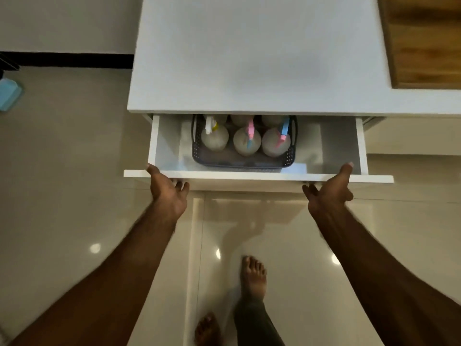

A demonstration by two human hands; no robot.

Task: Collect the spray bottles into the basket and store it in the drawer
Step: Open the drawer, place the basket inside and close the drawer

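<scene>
A glossy beige tiled floor (62, 196) fills most of the view, and a white cabinet with a flat pale countertop (249, 58) stands over it. A brown wooden board (424, 41) lies on the countertop's far right corner. Below the countertop's front edge a white rectangular drawer (257, 176) is pulled partly out.

Inside the drawer, about midway between its side walls, sits a dark grey perforated plastic basket (243, 163), its rear part hidden under the countertop. Pale round spray bottles (247, 144) stand upright in it in rows; the front three show a white-and-yellow trigger head, a pink-and-blue one, and a blue-and-pink one. How many stand behind cannot be counted.

The left hand (167, 191) meets the drawer's front panel near its left end, thumb lying on the top edge and fingers extended under and against the panel face, not clenched. The right hand (331, 189) does the same near the right end, thumb on top and fingers spread below.

Two bare feet (253, 278) stand on the floor below. A light blue object (8, 94) sits at the left edge.
</scene>
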